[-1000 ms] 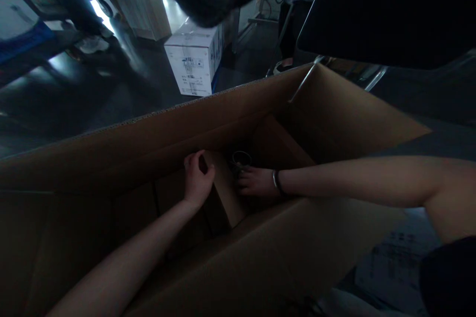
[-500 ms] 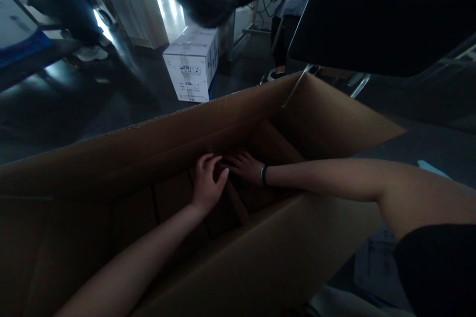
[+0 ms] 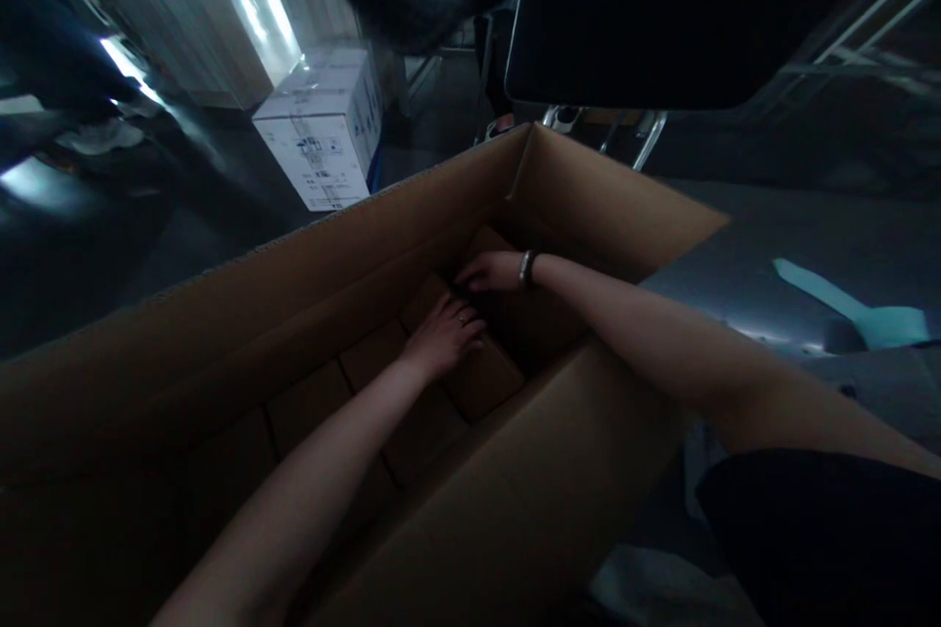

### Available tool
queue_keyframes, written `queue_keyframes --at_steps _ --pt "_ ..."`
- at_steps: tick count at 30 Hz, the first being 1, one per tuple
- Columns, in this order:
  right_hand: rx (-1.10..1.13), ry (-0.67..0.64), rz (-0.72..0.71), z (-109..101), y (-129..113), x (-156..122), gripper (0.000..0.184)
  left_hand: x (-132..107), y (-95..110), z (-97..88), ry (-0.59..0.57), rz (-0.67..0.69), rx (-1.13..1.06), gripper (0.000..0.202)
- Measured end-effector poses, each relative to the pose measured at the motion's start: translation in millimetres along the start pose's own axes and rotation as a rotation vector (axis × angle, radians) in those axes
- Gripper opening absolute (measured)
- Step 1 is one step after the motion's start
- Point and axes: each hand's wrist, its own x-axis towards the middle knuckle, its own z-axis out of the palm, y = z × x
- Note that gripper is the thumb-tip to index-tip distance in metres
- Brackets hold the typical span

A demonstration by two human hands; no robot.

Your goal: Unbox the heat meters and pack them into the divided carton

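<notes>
Several small boxes (image 3: 305, 402) sit side by side in the big brown box (image 3: 559, 470), so that part looks done. The left hand (image 3: 445, 333) rests on top of the end box (image 3: 491, 384), at the right of the row, with its fingers a bit spread. The right hand (image 3: 492, 271) is close by, near the far wall (image 3: 345, 255), but I cannot tell if its fingers pinch anything. Next to the end box is a dark gap (image 3: 509, 323), which may be the part left to do. The two arms (image 3: 353, 451) and the shadow hide much of the inside. Outside, a white box (image 3: 316, 147) stands past the far wall, a black chair (image 3: 624, 39) is behind the corner, and a pale green strip (image 3: 823, 292) lies off to the right
</notes>
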Motion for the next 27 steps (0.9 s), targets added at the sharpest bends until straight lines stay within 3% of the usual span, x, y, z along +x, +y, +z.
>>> queue_keyframes --at_steps 3,5,9,12,20,27 --pt "0.096 0.158 0.145 -18 3 -5 0.034 22 2 15.7 -0.105 -0.041 -0.012 0.028" --pt "0.098 0.223 0.16 -23 -1 -5 0.032 31 4 26.2 -0.145 -0.075 -0.021 0.028" --pt "0.054 0.365 0.111 -27 -5 -4 0.029 36 9 35.2 -0.139 -0.128 -0.021 0.031" --pt "0.079 0.487 0.17 -33 0 -9 0.028 33 13 36.0 -0.124 -0.134 -0.035 0.03" --pt "0.19 0.464 0.27 -38 2 -17 0.033 30 18 42.4 0.02 -0.175 -0.09 0.024" --pt "0.197 0.427 0.273 -41 0 -19 0.036 24 10 43.1 0.087 -0.108 -0.189 0.029"
